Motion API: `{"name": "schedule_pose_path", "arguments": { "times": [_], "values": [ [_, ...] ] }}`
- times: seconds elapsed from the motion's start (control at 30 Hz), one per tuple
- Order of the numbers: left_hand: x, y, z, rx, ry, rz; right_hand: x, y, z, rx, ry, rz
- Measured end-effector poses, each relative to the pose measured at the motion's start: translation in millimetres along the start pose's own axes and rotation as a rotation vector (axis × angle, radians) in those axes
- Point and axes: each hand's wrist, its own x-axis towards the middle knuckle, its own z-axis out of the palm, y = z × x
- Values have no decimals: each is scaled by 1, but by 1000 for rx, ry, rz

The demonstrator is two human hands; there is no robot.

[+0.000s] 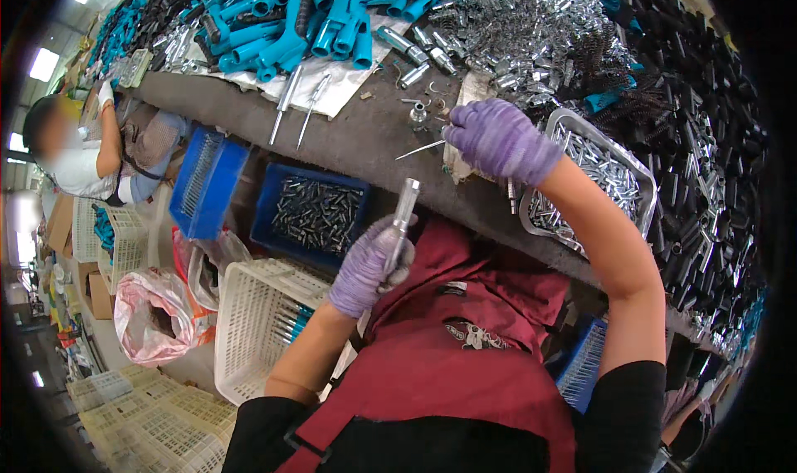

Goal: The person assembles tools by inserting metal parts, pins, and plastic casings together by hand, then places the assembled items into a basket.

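Observation:
My left hand (375, 261), in a purple knitted glove, is wrapped round a shiny metal tube (407, 203), which stands up tilted above the apron. My right hand (498, 139), gloved the same way, is closed over the bench's near edge. A thin pointed metal rod (422, 149) sticks out of its fingers to the left; its other end is hidden in the fist. Just left of that hand are a small round metal fitting (418, 116) and a few little metal bits on the dark bench mat (365, 145). To its right stands a metal tray (653, 192) of silvery pins.
Teal handles (290, 45), metal parts (531, 37) and black pieces (706, 141) are piled across the bench. Two slim metal tools (286, 103) lie on it. Below left are blue bins (264, 215) and a white crate (228, 323). Another person (91, 153) works at far left.

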Motion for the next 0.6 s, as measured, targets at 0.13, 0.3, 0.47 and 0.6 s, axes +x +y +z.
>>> {"name": "schedule_pose_path", "arguments": {
  "times": [0.13,0.3,0.47,0.6],
  "values": [
    [18,21,2,-103,-11,19,-30,-16,-38,395,182,59],
    [43,43,46,-66,-295,-70,-66,-23,-39,773,103,60],
    [50,39,70,-81,-373,2,-99,-28,-49,1258,52,444],
    [49,32,83,21,-371,28,-123,-41,-39,2102,224,906]
  ]
}}
